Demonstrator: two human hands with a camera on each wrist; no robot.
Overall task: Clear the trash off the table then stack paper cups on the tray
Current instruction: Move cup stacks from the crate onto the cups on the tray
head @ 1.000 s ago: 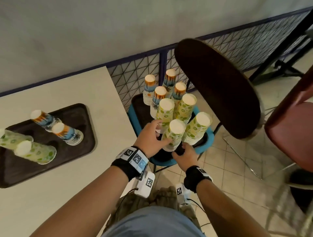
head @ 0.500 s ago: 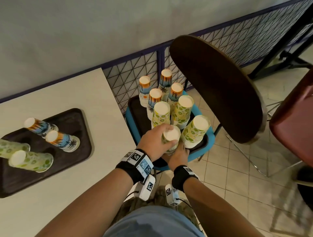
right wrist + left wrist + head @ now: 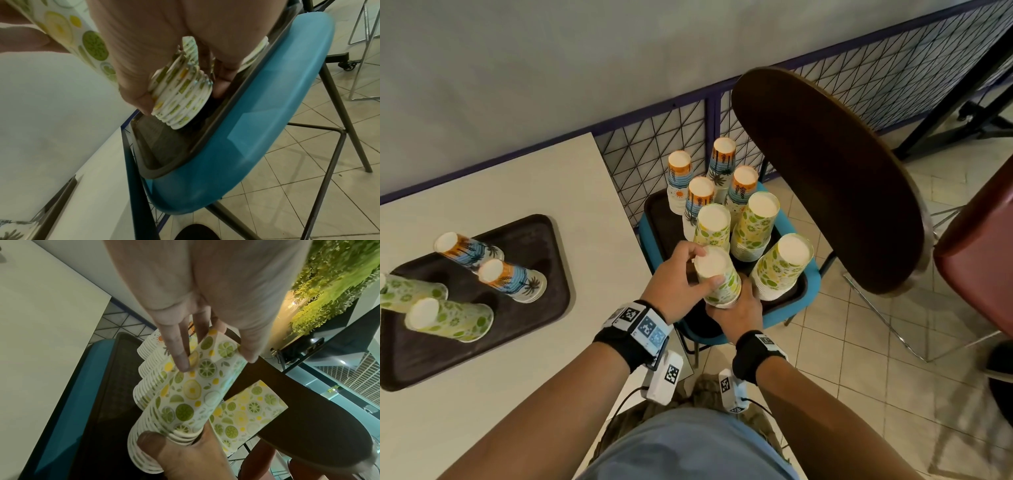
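Note:
A stack of lime-patterned paper cups (image 3: 719,281), upside down, tilts toward me over the dark tray (image 3: 657,219) on a blue chair (image 3: 804,274). My left hand (image 3: 703,267) pinches its top end, seen close in the left wrist view, where fingers (image 3: 180,356) and thumb clamp the cups (image 3: 195,386). My right hand (image 3: 736,303) grips the stack's rims (image 3: 180,99) at the bottom, just above the tray (image 3: 164,146). More lime stacks (image 3: 780,263) and orange-blue palm stacks (image 3: 698,202) stand upright behind. On the table (image 3: 585,192) a second dark tray (image 3: 530,236) holds several stacks lying down (image 3: 513,279).
A dark round chair back (image 3: 825,178) leans close over the right side of the cup stacks. A wire-mesh fence (image 3: 654,133) runs behind the blue chair. A red seat (image 3: 979,260) stands at the far right on the tiled floor (image 3: 842,359).
My left hand has closed round the top of the nearest lime stack. With my right hand at its base, the stack has tipped toward me.

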